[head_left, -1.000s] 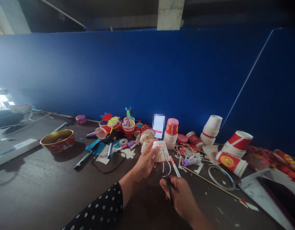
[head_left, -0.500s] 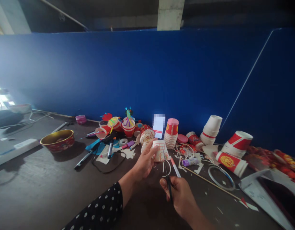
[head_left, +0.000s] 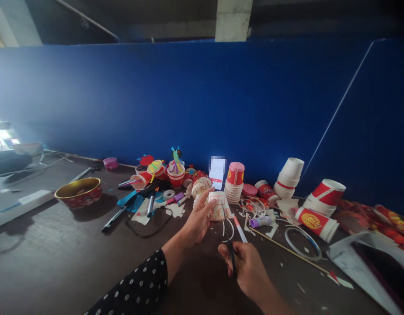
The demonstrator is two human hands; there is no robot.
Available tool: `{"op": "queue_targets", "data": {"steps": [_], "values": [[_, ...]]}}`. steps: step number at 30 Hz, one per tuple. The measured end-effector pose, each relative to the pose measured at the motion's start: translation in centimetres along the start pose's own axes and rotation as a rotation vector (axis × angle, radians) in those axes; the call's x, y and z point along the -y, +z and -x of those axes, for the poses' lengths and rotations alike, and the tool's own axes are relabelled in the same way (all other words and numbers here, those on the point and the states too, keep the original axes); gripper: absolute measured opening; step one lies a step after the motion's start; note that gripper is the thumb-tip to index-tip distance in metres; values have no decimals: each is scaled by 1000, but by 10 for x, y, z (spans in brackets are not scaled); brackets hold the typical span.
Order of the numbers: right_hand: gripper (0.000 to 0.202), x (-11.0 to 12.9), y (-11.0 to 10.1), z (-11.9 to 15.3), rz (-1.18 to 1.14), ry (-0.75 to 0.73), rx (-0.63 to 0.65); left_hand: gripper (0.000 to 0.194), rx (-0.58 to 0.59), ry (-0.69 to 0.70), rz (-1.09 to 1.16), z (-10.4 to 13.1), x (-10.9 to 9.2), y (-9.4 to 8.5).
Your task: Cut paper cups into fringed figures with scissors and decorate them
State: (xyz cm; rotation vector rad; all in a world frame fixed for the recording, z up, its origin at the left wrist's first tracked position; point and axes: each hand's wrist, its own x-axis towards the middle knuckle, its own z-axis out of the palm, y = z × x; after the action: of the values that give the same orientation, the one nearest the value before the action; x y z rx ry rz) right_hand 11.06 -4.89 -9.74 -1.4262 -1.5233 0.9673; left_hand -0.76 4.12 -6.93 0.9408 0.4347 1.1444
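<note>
My left hand [head_left: 199,218] grips a white paper cup [head_left: 218,213] from its left side, thumb and fingers on its wall. Red window-like lines and a red pattern along the lower edge are drawn on the cup. In my right hand [head_left: 244,267] is a pair of dark scissors [head_left: 232,251], fingers round the handles, the blades pointing up against the cup's front. Whether the blades pass through the cup wall I cannot tell. Just right of the cup lies a white marker with an orange-red end [head_left: 240,229]. Behind it stands a lit phone [head_left: 217,175].
Paper-cup stacks [head_left: 234,186] stand at the back, others [head_left: 288,179] further right. A gold-rimmed bowl [head_left: 79,192] sits left, near black markers [head_left: 114,218]. A tape ring [head_left: 303,243], a thin stick [head_left: 287,249] and paper scraps lie right. A blue partition [head_left: 189,100] rises behind.
Hardly anything differs. Both hands, the cup and the scissors stay in nearly the same place, with only a very slight shift.
</note>
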Motion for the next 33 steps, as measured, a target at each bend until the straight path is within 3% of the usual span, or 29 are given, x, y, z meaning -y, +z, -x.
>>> {"op": "queue_targets", "data": {"steps": [15, 33], "values": [[48, -5, 1, -1, 11, 15, -12, 46, -23, -5, 1, 0, 2, 3], [51, 6, -3, -2, 99, 22, -39, 47, 70, -18, -23, 4, 7, 4]]}}
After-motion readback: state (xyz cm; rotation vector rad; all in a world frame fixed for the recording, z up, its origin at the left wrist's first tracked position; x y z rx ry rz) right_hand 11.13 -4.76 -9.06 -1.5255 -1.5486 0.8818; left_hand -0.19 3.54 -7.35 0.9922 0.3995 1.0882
